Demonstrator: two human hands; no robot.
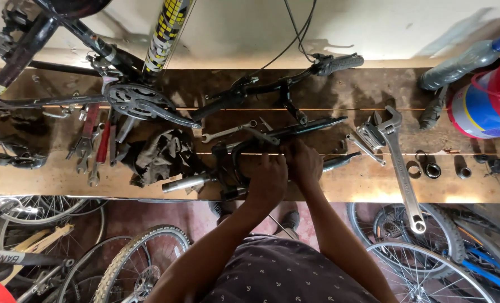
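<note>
Where the wooden table (373, 191) carries everything: bicycle frame (65, 50) top left, handlebar (295, 78) above centre, big adjustable wrench (401, 163) right, dark rag (160, 157) left. At centre, both hands, left hand (268, 182) and right hand (303, 163), closed around a black curved bike part (236, 163), small wrench (227, 132) just above.

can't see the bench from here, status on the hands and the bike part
Left hand and right hand both gripping black bike part on wooden bench. Rag beside it to the left, combination wrench just behind. Big adjustable wrench lies off right.
</note>
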